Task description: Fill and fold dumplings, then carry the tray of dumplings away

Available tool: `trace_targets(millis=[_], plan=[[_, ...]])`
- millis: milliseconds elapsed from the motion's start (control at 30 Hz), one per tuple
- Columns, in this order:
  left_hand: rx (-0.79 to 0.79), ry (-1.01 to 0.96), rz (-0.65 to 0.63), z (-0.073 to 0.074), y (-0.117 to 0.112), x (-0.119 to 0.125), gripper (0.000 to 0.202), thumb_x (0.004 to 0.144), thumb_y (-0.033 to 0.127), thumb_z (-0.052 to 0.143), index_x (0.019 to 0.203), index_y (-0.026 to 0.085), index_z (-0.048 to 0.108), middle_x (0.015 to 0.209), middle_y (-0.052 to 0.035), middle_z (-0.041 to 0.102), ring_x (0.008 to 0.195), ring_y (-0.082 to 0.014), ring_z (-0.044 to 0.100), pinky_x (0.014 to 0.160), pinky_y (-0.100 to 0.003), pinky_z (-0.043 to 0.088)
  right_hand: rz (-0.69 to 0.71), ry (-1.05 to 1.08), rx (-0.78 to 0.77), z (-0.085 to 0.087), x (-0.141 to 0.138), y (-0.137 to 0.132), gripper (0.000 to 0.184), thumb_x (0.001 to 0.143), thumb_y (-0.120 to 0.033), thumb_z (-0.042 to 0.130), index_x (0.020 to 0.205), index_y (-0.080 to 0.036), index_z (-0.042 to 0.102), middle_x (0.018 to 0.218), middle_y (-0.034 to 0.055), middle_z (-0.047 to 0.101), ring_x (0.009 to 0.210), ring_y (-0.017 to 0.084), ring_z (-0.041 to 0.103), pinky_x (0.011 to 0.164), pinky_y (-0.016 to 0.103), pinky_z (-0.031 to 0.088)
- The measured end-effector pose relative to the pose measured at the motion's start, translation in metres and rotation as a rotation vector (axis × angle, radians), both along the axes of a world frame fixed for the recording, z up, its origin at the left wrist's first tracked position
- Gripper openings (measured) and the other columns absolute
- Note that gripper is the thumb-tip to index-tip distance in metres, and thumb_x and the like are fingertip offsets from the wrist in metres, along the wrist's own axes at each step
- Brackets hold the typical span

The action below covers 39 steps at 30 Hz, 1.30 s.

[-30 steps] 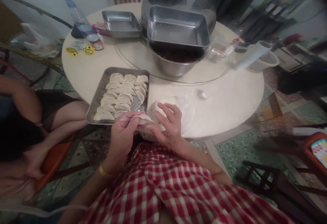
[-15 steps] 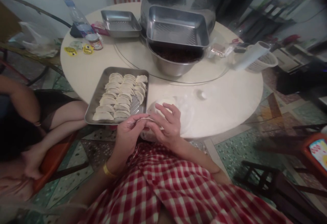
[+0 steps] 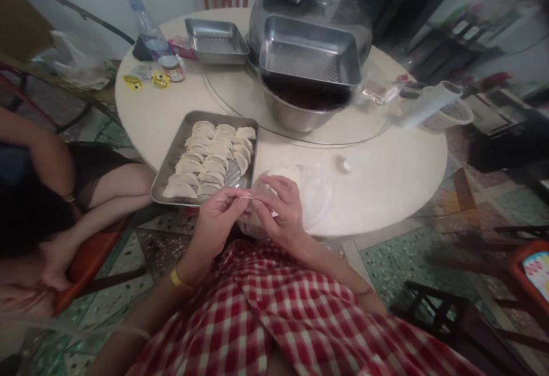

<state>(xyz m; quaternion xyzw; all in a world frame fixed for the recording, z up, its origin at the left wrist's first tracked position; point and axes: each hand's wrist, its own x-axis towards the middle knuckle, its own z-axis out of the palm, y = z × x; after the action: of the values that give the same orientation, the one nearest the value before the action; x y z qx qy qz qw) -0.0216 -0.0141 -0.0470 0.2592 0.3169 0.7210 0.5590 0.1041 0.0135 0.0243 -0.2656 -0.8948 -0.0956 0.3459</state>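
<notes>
Both my hands meet at the near edge of the round table point(image 3: 386, 182). My left hand point(image 3: 217, 224) and my right hand point(image 3: 278, 210) pinch a pale dumpling point(image 3: 245, 195) between their fingertips. Just beyond them lies a steel tray point(image 3: 171, 162) filled with several folded dumplings point(image 3: 210, 156). A stack of round white wrappers point(image 3: 283, 173) rests right behind my right hand.
A steel bowl of dark filling point(image 3: 304, 99) with a steel pan point(image 3: 311, 50) on it stands mid-table, and another pan point(image 3: 217, 39) farther left. A water bottle point(image 3: 148, 24), a small jar point(image 3: 171, 68) and a white basket point(image 3: 450, 113) are on the table. Another person point(image 3: 47, 193) sits at my left.
The dumpling sat flatter in my left hand; now both hands pinch its edge with the fingertips closer together. The view has shifted slightly to the left.
</notes>
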Motion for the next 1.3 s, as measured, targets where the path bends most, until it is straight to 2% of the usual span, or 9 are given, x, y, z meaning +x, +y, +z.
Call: trace_targets(millis=[100,200,333,433,633,800,1033,1167,1300], plan=[[-0.030,-0.013,-0.135,0.002,0.004,-0.011,0.027,0.070,0.034,0.078,0.089,0.018,0.068,0.075,-0.0006,0.070,0.063,-0.0111,0.063,0.059,-0.020,0.051,-0.037,-0.001,-0.125,0.001,0.002,0.002,0.026,0.089,-0.028,0.059,0.111,-0.016,0.065,0.114,0.0143,0.069,0.109,0.022,0.063,0.092,0.040,0.055],[-0.016,0.095,-0.230,0.005,0.015,-0.035,0.031,0.067,0.033,0.079,0.091,0.018,0.069,0.075,-0.0006,0.070,0.064,-0.0113,0.063,0.060,-0.020,0.051,-0.068,0.028,-0.226,0.001,0.004,0.005,0.025,0.089,-0.031,0.058,0.110,-0.018,0.066,0.115,0.0125,0.068,0.107,0.020,0.065,0.094,0.037,0.055],[-0.007,0.319,-0.209,0.010,0.041,-0.075,0.029,0.062,0.034,0.080,0.085,0.018,0.072,0.072,-0.0020,0.069,0.058,-0.0127,0.061,0.055,-0.023,0.051,-0.102,0.071,-0.241,0.004,0.009,0.010,0.022,0.089,-0.029,0.058,0.107,-0.021,0.068,0.114,0.0099,0.069,0.108,0.020,0.065,0.095,0.037,0.055],[0.020,0.448,-0.229,0.010,0.065,-0.094,0.025,0.061,0.033,0.079,0.080,0.018,0.074,0.073,-0.0053,0.070,0.061,-0.0154,0.062,0.056,-0.024,0.052,-0.131,0.088,-0.233,0.006,0.017,0.013,0.021,0.089,-0.025,0.057,0.105,-0.020,0.069,0.112,0.0110,0.070,0.106,0.021,0.066,0.093,0.038,0.055],[0.184,0.780,-0.535,0.003,0.100,-0.093,0.020,0.070,0.037,0.069,0.080,0.020,0.074,0.068,-0.0028,0.067,0.057,-0.0156,0.060,0.054,-0.024,0.048,-0.212,0.098,-0.247,0.008,0.033,0.013,0.020,0.089,-0.026,0.056,0.103,-0.021,0.070,0.113,0.0107,0.069,0.107,0.022,0.065,0.091,0.040,0.056],[0.392,1.145,-0.667,0.001,0.114,-0.090,0.020,0.079,0.035,0.060,0.088,0.021,0.071,0.085,-0.0020,0.071,0.076,-0.0175,0.063,0.069,-0.024,0.047,-0.231,0.100,-0.213,0.010,0.039,0.012,0.019,0.088,-0.024,0.058,0.102,-0.021,0.070,0.112,0.0104,0.070,0.106,0.021,0.066,0.090,0.038,0.057],[0.557,1.433,-0.615,0.008,0.120,-0.091,0.026,0.086,0.034,0.052,0.103,0.021,0.065,0.094,-0.0028,0.071,0.083,-0.0174,0.063,0.075,-0.025,0.044,-0.229,0.104,-0.180,0.012,0.041,0.011,0.019,0.089,-0.024,0.057,0.102,-0.020,0.070,0.110,0.0112,0.070,0.104,0.021,0.066,0.088,0.040,0.057],[0.617,1.638,-0.505,0.013,0.117,-0.090,0.026,0.088,0.026,0.047,0.104,0.020,0.066,0.097,-0.0054,0.071,0.086,-0.0192,0.063,0.075,-0.026,0.043,-0.240,0.109,-0.171,0.014,0.041,0.008,0.018,0.089,-0.024,0.057,0.101,-0.020,0.069,0.111,0.0109,0.070,0.104,0.021,0.066,0.088,0.040,0.058],[0.761,1.723,-0.371,0.009,0.119,-0.091,0.027,0.089,0.022,0.043,0.097,0.019,0.069,0.094,-0.0077,0.070,0.090,-0.0215,0.062,0.081,-0.031,0.042,-0.236,0.114,-0.153,0.015,0.042,0.005,0.019,0.089,-0.024,0.057,0.102,-0.021,0.069,0.110,0.0105,0.070,0.105,0.022,0.066,0.089,0.041,0.057]])
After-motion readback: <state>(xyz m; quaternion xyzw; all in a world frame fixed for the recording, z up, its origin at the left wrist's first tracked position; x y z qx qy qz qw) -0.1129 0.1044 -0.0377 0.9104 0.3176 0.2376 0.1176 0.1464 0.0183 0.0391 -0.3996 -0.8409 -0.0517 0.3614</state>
